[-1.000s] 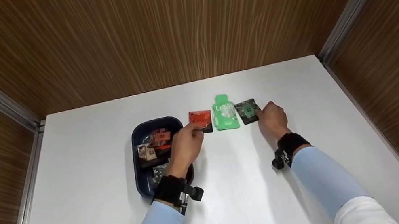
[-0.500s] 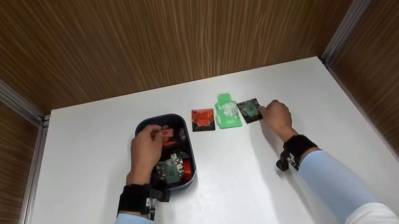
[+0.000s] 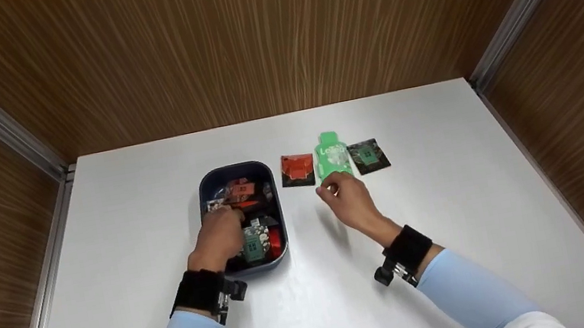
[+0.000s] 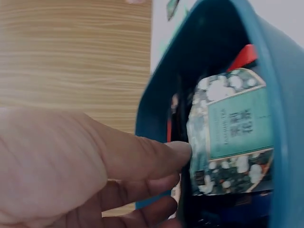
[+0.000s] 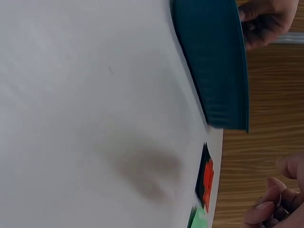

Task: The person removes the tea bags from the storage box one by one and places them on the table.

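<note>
My left hand [image 3: 220, 234] reaches into the dark blue tub [image 3: 281, 214], fingers among the sachets. In the left wrist view its thumb [image 4: 156, 154] lies against the edge of a floral sachet with a green label [image 4: 237, 128]; other fingertips are partly hidden by the tub wall. My right hand [image 3: 350, 202], fingers loosely bent, hovers with nothing held just in front of a green bottle-shaped LeTea packet [image 3: 333, 158]. That packet lies between a red-and-black sachet [image 3: 298, 170] and a dark sachet with a green label [image 3: 369, 156].
Inside the tub are several sachets, one with a red label [image 3: 242, 189]. The white table [image 3: 324, 314] is enclosed by a wood-grain back panel [image 3: 258, 38] and side panels.
My left hand went from beside the red sachet to the tub, then lower within it. My right hand left the dark sachet and moved left and nearer; that sachet now lies uncovered.
</note>
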Available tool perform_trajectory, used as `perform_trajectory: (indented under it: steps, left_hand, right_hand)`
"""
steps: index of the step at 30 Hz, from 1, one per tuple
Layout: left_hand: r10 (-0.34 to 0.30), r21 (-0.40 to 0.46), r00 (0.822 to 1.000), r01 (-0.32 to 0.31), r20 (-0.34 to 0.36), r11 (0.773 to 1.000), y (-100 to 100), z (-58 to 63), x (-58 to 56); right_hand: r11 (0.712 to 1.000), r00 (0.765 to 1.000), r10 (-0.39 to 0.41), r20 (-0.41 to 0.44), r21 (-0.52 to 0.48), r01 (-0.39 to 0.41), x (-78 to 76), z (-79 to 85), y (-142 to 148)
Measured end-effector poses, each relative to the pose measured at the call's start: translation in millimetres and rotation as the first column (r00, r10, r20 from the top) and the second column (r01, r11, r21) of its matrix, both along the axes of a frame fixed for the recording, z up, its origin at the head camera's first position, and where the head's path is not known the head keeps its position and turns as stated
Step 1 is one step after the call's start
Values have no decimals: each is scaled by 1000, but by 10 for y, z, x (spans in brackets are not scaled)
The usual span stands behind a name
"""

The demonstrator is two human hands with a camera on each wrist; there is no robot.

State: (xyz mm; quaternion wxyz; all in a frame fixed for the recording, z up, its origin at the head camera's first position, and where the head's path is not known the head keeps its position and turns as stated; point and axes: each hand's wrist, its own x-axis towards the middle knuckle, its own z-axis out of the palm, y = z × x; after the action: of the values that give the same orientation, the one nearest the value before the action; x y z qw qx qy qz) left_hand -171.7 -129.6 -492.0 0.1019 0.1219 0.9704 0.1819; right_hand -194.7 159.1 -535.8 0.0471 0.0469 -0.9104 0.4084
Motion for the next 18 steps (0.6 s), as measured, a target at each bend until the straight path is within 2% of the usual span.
perform_trajectory:
  steps: [5, 9, 11, 14, 16, 18]
  left_hand:
    - [-19, -88, 999, 15, -41, 996, 32, -77, 27]
    - [-24, -93, 999, 20, -47, 995, 43, -100, 34]
    - [-34, -59, 999, 33, -10, 998, 43, -97, 34]
    - [-33, 25, 995, 30, 93, 999, 47, -60, 38]
    - [-20, 86, 992, 9, 127, 996, 56, -18, 43]
    - [-5, 153, 993, -13, 121, 988, 80, 45, 49]
  right_hand:
    - [998, 998, 60, -4, -27, -60, 143, -29, -209]
    - [996, 996, 90, 1, -23, -90, 231, -55, -287]
    - [995, 996, 94, 9, -24, -94, 264, -64, -323]
    - [992, 992, 121, 22, -45, -120, 302, -54, -395]
    - [982, 984, 176, 22, -67, -175, 321, -26, -449]
    - [964, 967, 254, 26, -87, -251, 337, 21, -502]
